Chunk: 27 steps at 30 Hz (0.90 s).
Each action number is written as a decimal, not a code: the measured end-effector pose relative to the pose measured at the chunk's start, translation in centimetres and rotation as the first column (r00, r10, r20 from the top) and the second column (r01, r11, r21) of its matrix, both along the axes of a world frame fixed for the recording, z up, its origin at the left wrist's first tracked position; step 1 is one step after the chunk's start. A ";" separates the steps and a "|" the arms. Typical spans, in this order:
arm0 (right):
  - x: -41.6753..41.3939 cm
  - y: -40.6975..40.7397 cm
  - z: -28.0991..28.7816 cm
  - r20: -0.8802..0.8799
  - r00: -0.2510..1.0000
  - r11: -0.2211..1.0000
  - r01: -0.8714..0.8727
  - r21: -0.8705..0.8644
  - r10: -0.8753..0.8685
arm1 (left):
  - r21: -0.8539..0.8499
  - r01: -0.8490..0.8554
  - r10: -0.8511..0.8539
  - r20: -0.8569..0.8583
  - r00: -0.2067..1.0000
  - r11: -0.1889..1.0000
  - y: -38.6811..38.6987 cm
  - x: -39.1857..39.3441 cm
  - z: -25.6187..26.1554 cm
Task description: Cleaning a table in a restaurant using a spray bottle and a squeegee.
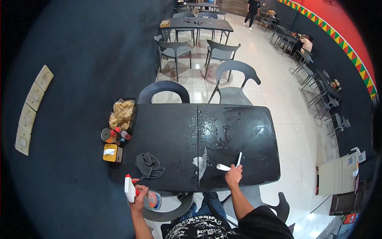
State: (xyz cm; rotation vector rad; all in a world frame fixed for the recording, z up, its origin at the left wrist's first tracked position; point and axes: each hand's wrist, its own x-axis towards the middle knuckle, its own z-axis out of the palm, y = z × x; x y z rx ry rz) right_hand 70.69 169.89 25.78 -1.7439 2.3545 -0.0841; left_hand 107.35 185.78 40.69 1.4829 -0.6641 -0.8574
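My left hand (139, 197) grips a spray bottle (152, 200) by its neck, its white and red trigger head (130, 188) upright just off the table's near left edge. In my right hand (234, 175) is a white-handled tool (223, 167), perhaps a squeegee; a white bar (239, 159) rises beside my fingers, and its exact shape cannot be told. It is at the right part of a black table (167, 125). Liquid droplets and white foam (201, 163) lie around the table's middle seam. A crumpled dark grey cloth (149, 166) rests on the left part.
Along the table's left edge stand a black basket of bagged food (122, 115), sauce bottles (115, 136) and a yellow tissue box (112, 153). Grey chairs (235, 92) surround the table. A dark wall (74, 119) runs at the left. Farther off, a person (253, 12) stands and another (306, 43) sits.
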 end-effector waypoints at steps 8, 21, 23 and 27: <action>5.7 0.2 0.9 0.305 0.936 0.983 -0.182 -0.005 0.175 | -0.039 -0.004 0.001 -0.083 0.997 0.999 -1.5 -2.4 1.6; 0.1 1.1 1.4 0.397 0.798 0.842 -0.530 0.104 0.454 | -0.019 -0.089 0.089 -0.020 0.996 0.996 1.4 -1.3 0.9; -0.7 -0.1 1.4 0.294 0.706 0.725 -0.686 0.059 0.644 | -0.021 -0.098 0.097 -0.033 0.995 0.995 1.7 -0.9 0.6; -1.2 -3.7 1.7 0.273 0.526 0.475 -0.849 0.231 0.806 | -0.028 -0.056 0.058 0.044 0.997 0.998 1.6 -0.3 0.5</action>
